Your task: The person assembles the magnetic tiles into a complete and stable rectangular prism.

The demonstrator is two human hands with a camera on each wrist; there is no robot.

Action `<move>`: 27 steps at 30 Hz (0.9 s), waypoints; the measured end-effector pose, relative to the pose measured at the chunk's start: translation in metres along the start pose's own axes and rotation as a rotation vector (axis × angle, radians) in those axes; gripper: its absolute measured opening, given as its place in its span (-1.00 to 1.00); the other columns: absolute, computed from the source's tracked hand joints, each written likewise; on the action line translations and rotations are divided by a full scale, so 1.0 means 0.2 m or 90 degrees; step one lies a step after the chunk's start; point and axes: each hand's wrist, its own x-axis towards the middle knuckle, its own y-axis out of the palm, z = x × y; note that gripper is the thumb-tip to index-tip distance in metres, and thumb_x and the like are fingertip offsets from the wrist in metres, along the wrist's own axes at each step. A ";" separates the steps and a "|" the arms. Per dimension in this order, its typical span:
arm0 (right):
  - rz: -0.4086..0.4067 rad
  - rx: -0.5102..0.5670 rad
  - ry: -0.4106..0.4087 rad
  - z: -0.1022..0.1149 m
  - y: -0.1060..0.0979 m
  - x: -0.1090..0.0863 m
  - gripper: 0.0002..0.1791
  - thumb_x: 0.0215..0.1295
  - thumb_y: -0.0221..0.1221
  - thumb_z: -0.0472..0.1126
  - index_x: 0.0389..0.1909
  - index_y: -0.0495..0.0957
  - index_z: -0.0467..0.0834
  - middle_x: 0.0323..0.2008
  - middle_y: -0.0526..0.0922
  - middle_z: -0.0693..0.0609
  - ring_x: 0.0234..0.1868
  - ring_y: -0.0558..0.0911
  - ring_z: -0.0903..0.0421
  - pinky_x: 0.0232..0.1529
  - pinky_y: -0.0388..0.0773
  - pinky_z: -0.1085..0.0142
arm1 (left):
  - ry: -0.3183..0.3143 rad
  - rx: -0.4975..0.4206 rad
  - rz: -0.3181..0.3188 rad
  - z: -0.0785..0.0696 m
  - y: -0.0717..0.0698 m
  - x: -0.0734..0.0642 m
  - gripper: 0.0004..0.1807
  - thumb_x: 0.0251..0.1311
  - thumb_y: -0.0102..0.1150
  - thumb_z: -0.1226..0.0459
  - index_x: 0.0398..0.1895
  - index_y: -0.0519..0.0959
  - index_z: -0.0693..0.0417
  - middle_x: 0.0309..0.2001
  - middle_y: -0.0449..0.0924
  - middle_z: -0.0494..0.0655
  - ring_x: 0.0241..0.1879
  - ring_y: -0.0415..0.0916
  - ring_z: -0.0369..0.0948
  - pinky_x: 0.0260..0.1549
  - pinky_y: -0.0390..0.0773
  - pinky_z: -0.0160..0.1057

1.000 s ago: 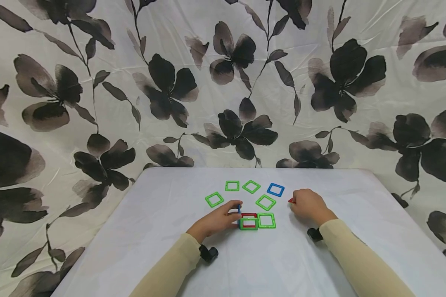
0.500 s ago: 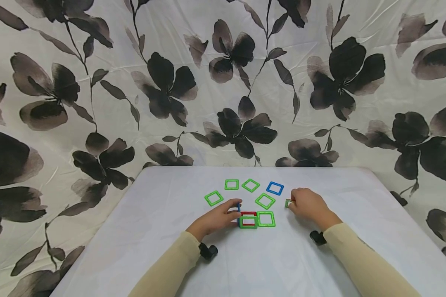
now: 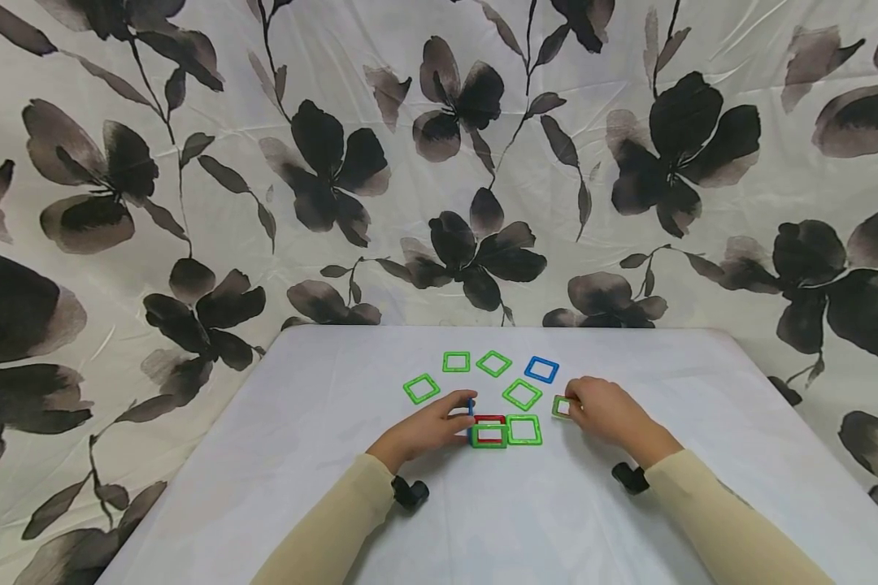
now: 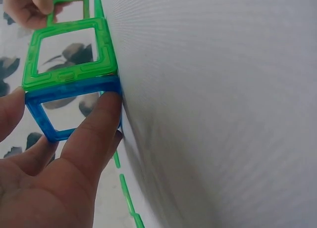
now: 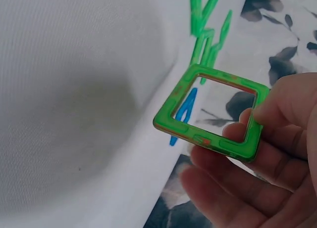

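My left hand (image 3: 428,431) grips a blue square magnetic tile (image 4: 69,87) that stands upright, thumb at one corner and fingers along the other edges. Joined to it are a green tile (image 4: 106,47) on the near side and a red tile (image 3: 490,419) seen behind that. Another green tile (image 3: 523,443) lies flat at their right. Off to the right, my right hand (image 3: 607,410) pinches one side of a green magnetic tile (image 5: 203,139) with reddish inner edges, between thumb and fingers, held up in the air.
Loose tiles lie flat farther back: a blue one (image 3: 541,379), a green one (image 3: 457,371) and several more green ones, among them a tilted tile (image 3: 523,406) just behind the joined group. A floral cloth (image 3: 439,162) hangs beyond the white table (image 3: 322,366).
In my right hand the tile has turned from showing a small red edge to showing its green frame, and the hand has moved slightly nearer me. My left hand stays on the blue tile.
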 end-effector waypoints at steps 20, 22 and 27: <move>0.025 0.053 -0.062 0.10 -0.03 -0.10 -0.81 0.23 0.22 -0.37 -0.16 0.62 -0.13 -0.28 0.68 0.04 -0.29 0.57 0.18 -0.25 0.59 0.24 | 0.001 0.017 -0.001 0.01 0.00 0.00 -0.42 0.44 -0.02 0.18 0.48 0.15 -0.04 0.47 0.14 0.00 0.39 0.25 -0.05 0.17 0.52 -0.08; 0.022 0.058 -0.071 0.10 -0.02 -0.11 -0.81 0.23 0.21 -0.38 -0.17 0.62 -0.10 -0.31 0.68 0.05 -0.34 0.54 0.21 -0.30 0.56 0.28 | 0.001 0.016 -0.001 0.01 0.00 0.00 -0.42 0.44 -0.03 0.18 0.48 0.14 -0.04 0.47 0.13 -0.01 0.40 0.24 -0.05 0.17 0.52 -0.08; 0.019 0.084 -0.083 0.11 -0.02 -0.12 -0.83 0.24 0.22 -0.36 -0.20 0.63 -0.08 -0.26 0.70 0.06 -0.31 0.56 0.24 -0.27 0.58 0.29 | -0.002 0.005 0.001 0.00 0.00 -0.01 -0.42 0.45 -0.04 0.19 0.48 0.13 -0.03 0.48 0.12 0.00 0.41 0.22 -0.04 0.19 0.50 -0.07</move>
